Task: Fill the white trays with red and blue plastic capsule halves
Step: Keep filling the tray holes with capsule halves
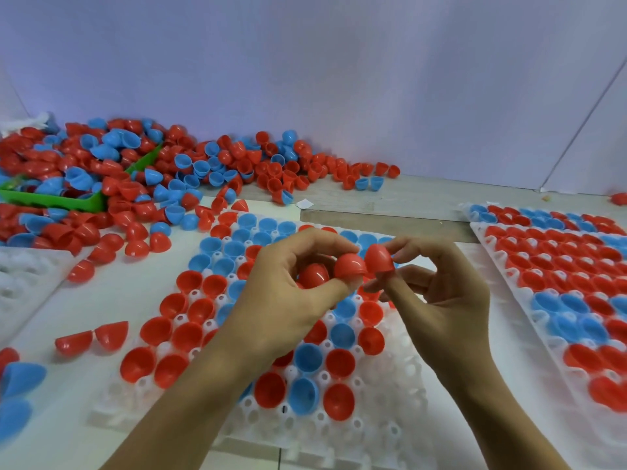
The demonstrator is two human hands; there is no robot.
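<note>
A: Where are the capsule halves right now?

B: Most sit in a loose heap [142, 178] at the upper left of the frame, spilling over a green bin [57, 200]. Many already fill the white tray [163, 401] at the centre, open side up, and a second tray [488, 245] at the right edge looks nearly full. Bare cups still show along the centre tray's lower rows.

A: And the hands?

B: Both hover over the centre tray. The left hand [271, 310] pinches a red half [349, 266] between thumb and forefinger, with another red half [314, 274] cupped behind it. The right hand [448, 300] pinches a third red half [379, 258] by its rim, thumb below and fingertip above. The two front halves touch, dome to dome, so neither grip is spread.

A: How do you judge they handle?

B: Light and thin-walled, I'd say, stiff enough to hold their shape yet springy if squeezed. The glossy plastic looks slippery, and nested ones may stick together, which could be why both hands work on them.

A: Best place to take hold?

B: At the rim, one finger inside and one outside, or lightly across the dome. Too hard a pinch could make one pop away, so a gentle hold and a straight drop into a cup suits them.

A: Anything else about?

B: A joined red pair [91, 337] lies on the table [101, 293] at the lower left, with blue halves [20, 378] beside the frame's edge.
</note>
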